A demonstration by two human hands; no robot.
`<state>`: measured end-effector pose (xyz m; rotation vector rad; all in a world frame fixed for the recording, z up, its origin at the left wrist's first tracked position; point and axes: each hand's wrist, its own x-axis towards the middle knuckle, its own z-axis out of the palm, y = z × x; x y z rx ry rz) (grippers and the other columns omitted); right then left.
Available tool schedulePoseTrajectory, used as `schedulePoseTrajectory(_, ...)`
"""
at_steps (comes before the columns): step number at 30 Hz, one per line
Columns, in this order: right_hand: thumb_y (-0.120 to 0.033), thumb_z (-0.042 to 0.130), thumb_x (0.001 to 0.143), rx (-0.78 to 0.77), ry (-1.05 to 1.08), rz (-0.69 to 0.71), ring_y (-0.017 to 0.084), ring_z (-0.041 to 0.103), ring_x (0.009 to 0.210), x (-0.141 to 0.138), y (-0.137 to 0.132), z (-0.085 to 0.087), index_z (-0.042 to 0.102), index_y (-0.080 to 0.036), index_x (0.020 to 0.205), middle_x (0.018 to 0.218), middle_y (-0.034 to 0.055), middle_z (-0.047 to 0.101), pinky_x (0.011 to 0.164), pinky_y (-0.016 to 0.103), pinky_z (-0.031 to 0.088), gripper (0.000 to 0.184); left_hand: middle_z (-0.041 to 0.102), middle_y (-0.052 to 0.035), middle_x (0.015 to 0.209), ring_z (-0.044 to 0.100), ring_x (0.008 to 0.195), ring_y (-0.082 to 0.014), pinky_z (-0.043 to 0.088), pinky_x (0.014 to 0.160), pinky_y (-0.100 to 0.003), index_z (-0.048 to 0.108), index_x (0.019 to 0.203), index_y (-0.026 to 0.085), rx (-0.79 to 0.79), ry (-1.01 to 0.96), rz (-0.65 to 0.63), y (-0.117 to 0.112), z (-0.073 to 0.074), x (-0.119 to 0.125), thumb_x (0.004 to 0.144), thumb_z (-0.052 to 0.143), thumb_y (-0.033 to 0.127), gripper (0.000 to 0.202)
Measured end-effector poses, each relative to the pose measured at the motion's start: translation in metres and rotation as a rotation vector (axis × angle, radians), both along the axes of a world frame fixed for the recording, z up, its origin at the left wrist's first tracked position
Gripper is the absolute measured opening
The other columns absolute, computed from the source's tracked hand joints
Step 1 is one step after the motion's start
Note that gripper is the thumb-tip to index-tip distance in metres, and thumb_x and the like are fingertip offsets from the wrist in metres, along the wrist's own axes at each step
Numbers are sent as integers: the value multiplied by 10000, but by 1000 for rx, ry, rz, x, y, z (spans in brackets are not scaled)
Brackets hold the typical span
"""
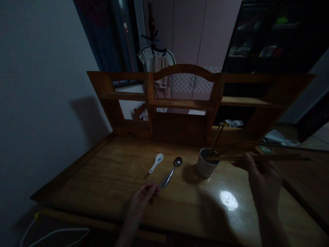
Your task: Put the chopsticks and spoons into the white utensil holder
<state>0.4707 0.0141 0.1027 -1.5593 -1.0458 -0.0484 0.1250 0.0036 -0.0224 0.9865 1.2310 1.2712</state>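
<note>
My left hand is closed at the near end of a thin metal handle, pinching it between thumb and fingers. That handle lies against a metal spoon with a patterned handle; where they overlap I cannot make out the details. Just left of them a white ceramic spoon with a blue mark rests on the desk. My right hand grips a pair of chopsticks held nearly level, their tips at the mouth of a pale cup. More wooden chopsticks stand in the cup, leaning right.
A wooden desk carries a shelf unit along its back edge. A wall borders the left side. Light glares on the desktop at right. Behind stand a clothes rack with hung clothes and a pink cabinet. A white cable hangs at lower left.
</note>
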Motion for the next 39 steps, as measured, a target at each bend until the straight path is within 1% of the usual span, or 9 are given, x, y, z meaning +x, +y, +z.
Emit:
schedulePoseTrajectory(3,-503,567,903,-48,-77,7,289,693,789,-10,8,-11,693,-167,900,734,64,720,732,367,490,359,723,-83,835,666,739,-173,494,641,-228,655,885,139,9,15,0,-2,-2,-1,775,699,417,302)
schedulePoseTrajectory(8,-489,527,911,-43,-301,-69,260,674,662,-24,19,-17,636,-171,783,681,66,704,598,306,415,359,725,-85,845,667,745,-180,490,627,-227,659,892,142,-2,13,7,-4,-3,-1,773,698,427,311)
schedulePoseTrajectory(12,-445,514,926,-42,-276,-41,219,643,603,-32,23,-22,590,-182,721,644,45,673,584,288,390,342,724,-90,828,669,737,-188,496,634,-239,667,871,140,8,27,2,-5,-3,-1,758,706,439,323)
schedulePoseTrajectory(16,-431,531,925,-19,-271,-56,193,613,602,-38,24,-27,564,-182,750,685,38,645,582,275,378,306,724,-90,830,671,738,-189,503,670,-247,666,876,141,14,37,11,-5,-5,-1,755,708,444,329)
schedulePoseTrajectory(23,-380,498,934,8,-356,-76,172,481,621,-43,28,-36,479,-196,694,684,11,491,593,280,336,304,724,-96,840,672,750,-207,512,687,-266,676,874,135,10,44,11,-6,-7,-1,749,703,467,356)
schedulePoseTrajectory(27,-430,537,915,-22,-297,-63,178,487,632,-41,30,-50,506,-190,688,689,13,501,583,282,331,332,726,-90,840,676,763,-204,514,708,-266,680,866,144,20,30,16,-5,-10,-2,758,696,469,343)
schedulePoseTrajectory(31,-492,591,885,-51,-138,-11,188,546,661,-38,30,-60,612,-166,825,766,41,606,599,282,369,332,727,-92,837,677,755,-206,513,676,-256,687,861,143,14,32,18,-5,-7,-1,747,703,474,350)
schedulePoseTrajectory(34,-507,622,862,-63,-55,-22,192,574,674,-37,28,-61,634,-166,900,790,43,640,621,287,393,344,728,-92,837,680,752,-203,515,681,-254,690,864,143,24,27,19,-6,-5,0,749,707,460,338)
schedulePoseTrajectory(39,-521,639,844,-42,-13,-26,193,591,689,-35,25,-59,632,-160,893,794,47,646,625,286,404,365,726,-101,822,678,721,-195,517,653,-246,700,854,132,6,-32,32,-3,-5,0,740,715,452,340)
